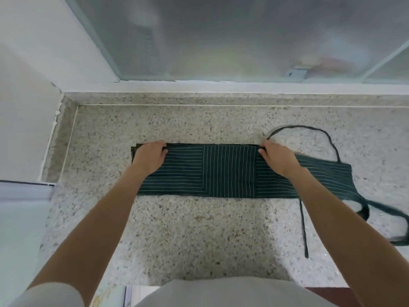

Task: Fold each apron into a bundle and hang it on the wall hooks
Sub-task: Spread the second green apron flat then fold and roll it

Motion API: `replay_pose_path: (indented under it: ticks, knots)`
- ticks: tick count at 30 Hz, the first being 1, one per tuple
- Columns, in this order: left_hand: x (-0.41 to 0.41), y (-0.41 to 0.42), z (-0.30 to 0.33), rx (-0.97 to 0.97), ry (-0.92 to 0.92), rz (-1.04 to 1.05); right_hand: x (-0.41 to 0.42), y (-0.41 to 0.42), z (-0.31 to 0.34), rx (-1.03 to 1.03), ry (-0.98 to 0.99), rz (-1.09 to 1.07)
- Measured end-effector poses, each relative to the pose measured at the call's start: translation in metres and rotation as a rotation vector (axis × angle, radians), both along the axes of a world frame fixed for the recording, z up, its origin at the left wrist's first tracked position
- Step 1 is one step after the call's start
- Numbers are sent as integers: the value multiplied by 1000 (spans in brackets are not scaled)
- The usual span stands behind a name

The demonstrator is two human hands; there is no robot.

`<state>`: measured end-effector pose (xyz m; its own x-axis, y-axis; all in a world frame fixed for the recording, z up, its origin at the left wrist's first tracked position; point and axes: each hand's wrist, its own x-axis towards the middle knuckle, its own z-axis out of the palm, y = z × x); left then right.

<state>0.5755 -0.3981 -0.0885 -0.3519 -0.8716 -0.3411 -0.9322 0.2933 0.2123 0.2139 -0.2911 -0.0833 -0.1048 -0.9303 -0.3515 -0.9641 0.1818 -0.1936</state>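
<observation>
Dark green striped apron lies on the speckled stone bench as a long band, its long axis running from one hand to the other. Left hand and right hand each pinch the far edge; straps trail beyond the right hand, which is nearer them.

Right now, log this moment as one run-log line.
step: folding | apron: flat strip on countertop | left hand: pinches far edge | right hand: pinches far edge | ties: loose at right
</observation>
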Motion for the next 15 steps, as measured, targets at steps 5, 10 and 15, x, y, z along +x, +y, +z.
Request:
replay_pose_path:
  ticks: [5, 10, 15]
  knots:
    - [0, -6, -6, -99, 9, 19, 8, -13, -7, -50, 154, -27]
    - [-2, -7, -11, -143, 30, 102, 14, -11, -18, -154, 160, -74]
    - [-34, 13, -12, -270, 127, -62, 15, 0, -30, -289, 60, -20]
